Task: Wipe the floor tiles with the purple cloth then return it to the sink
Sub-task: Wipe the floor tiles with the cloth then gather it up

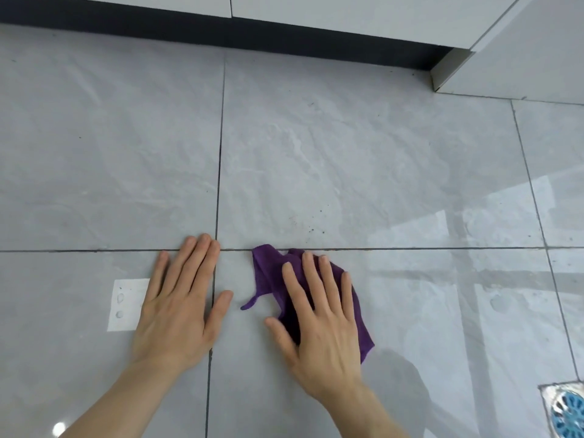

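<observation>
The purple cloth lies crumpled on the grey floor tiles, just below a grout line. My right hand presses flat on top of it with fingers spread, covering most of its right half. My left hand rests flat on the bare tile to the left of the cloth, fingers together, holding nothing. Dark specks of dirt dot the tile just beyond the cloth. The sink is not in view.
White cabinet fronts with a dark toe-kick run along the far edge, and a cabinet corner juts out at the upper right. A floor drain with a blue grate sits at the lower right.
</observation>
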`<state>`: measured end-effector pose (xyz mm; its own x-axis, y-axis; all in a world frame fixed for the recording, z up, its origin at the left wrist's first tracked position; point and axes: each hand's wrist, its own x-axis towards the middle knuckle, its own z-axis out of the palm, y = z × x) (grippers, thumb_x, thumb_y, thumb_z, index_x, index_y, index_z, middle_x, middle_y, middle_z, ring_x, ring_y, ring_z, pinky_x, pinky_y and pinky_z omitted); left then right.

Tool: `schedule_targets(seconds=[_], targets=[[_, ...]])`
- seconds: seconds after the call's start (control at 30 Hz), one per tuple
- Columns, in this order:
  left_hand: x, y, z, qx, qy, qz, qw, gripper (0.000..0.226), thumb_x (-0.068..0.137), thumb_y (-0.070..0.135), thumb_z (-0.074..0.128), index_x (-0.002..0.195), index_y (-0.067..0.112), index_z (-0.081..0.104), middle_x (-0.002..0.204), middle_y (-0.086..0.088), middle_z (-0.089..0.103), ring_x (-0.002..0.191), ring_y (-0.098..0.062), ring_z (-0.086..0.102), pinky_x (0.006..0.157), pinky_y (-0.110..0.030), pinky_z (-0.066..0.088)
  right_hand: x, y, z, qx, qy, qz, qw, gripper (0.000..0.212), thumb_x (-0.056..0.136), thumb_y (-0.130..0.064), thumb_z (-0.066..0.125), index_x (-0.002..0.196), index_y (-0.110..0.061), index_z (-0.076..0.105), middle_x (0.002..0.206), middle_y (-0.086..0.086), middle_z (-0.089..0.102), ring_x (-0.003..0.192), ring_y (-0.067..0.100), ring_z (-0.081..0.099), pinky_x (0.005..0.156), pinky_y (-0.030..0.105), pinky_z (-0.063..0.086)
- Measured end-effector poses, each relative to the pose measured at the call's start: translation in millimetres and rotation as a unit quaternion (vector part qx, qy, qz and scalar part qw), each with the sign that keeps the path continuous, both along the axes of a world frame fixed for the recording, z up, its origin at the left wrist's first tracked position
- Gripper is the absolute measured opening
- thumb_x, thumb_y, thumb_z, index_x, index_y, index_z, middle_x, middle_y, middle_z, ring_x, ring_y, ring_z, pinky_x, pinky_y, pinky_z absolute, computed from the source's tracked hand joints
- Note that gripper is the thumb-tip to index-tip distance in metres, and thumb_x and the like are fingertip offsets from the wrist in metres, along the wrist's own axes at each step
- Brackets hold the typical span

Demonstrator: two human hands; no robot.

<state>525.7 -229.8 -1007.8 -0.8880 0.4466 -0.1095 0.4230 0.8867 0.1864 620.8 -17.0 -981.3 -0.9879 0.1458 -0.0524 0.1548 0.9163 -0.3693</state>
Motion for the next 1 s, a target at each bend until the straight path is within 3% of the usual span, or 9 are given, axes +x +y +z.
schedule_targets(seconds=[0.23,0.43,0.5,0.57,0.63,0.73,0.8,0.87,1.0], targets=[[0,1,0,0.001,0.0,-0.004,1.0,0.073,0.102,0.053,0.024,0.164,0.015,0.018,0.174,0.0,0.016,0.161,-0.018,0.014,0.129,-0.052,0.017,-31,18,-23,0.05,0.035,-0.061,0.996,0.052,0.108,-0.041,0.039,0.159,-0.032,0.034,0.169,-0.002,0.028,0.16,0.023,0.015,0.128,0.053,0.017],[0,2,3,-0.001,-0.006,-0.003,1.0,0.074,0.101,0.051,0.027,0.164,0.014,0.017,0.174,0.0,0.016,0.161,-0.018,0.013,0.128,-0.053,0.018,-52,26,-12,-0.057,0.088,-0.135,0.985,0.055,0.091,0.011,0.05,0.135,-0.018,0.065,0.156,0.001,0.051,0.154,0.024,0.034,0.126,0.052,0.025],[-1,1,3,-0.002,-0.011,-0.004,1.0,0.073,0.102,0.052,0.026,0.164,0.014,0.017,0.174,0.0,0.016,0.161,-0.018,0.013,0.128,-0.053,0.018,-56,26,0,-0.165,0.105,-0.218,0.956,0.049,0.093,0.013,0.043,0.121,-0.018,0.069,0.143,0.0,0.064,0.143,0.021,0.051,0.118,0.047,0.04],[-1,1,4,0.001,-0.015,-0.004,1.0,0.073,0.101,0.052,0.027,0.164,0.014,0.018,0.174,0.0,0.016,0.161,-0.018,0.012,0.128,-0.053,0.019,-61,29,19,-0.285,0.133,-0.34,0.887,0.042,0.098,0.0,0.037,0.111,-0.03,0.063,0.108,-0.003,0.077,0.105,0.019,0.074,0.089,0.035,0.059],[-1,1,5,0.001,-0.019,-0.003,1.0,0.073,0.101,0.051,0.029,0.163,0.013,0.019,0.173,0.0,0.017,0.161,-0.018,0.013,0.128,-0.053,0.019,-69,41,34,-0.314,0.204,-0.441,0.816,0.033,0.101,-0.015,0.033,0.099,-0.04,0.055,0.078,-0.01,0.071,0.067,0.003,0.068,0.06,0.015,0.052],[0,2,7,0.0,-0.02,-0.003,1.0,0.074,0.1,0.05,0.03,0.163,0.013,0.02,0.173,0.0,0.018,0.161,-0.018,0.013,0.128,-0.053,0.019,-87,60,39,-0.329,0.24,-0.49,0.771,0.029,0.105,-0.022,0.031,0.102,-0.041,0.053,0.08,-0.033,0.065,0.068,-0.007,0.062,0.064,0.007,0.046],[0,2,8,-0.001,-0.022,-0.002,1.0,0.074,0.1,0.051,0.03,0.163,0.013,0.02,0.173,0.0,0.018,0.161,-0.018,0.013,0.128,-0.053,0.019,-95,67,30,-0.32,0.155,-0.44,0.825,0.034,0.108,-0.031,0.031,0.129,-0.037,0.055,0.117,-0.028,0.067,0.109,0.001,0.064,0.096,0.02,0.049],[-1,2,8,0.0,-0.023,-0.001,1.0,0.074,0.1,0.052,0.029,0.163,0.013,0.02,0.173,0.0,0.018,0.161,-0.018,0.013,0.128,-0.053,0.018,-96,71,13,-0.207,0.043,-0.312,0.926,0.047,0.11,-0.038,0.026,0.152,-0.031,0.044,0.163,-0.009,0.038,0.153,0.012,0.028,0.127,0.034,0.021],[-1,3,7,0.001,-0.024,0.002,1.0,0.074,0.1,0.052,0.029,0.163,0.013,0.02,0.173,0.0,0.018,0.161,-0.018,0.013,0.128,-0.053,0.018,-96,71,-9,-0.031,0.022,-0.2,0.979,0.059,0.107,-0.042,0.022,0.161,-0.022,0.027,0.173,0.002,0.015,0.161,0.023,0.004,0.131,0.046,0.006]])
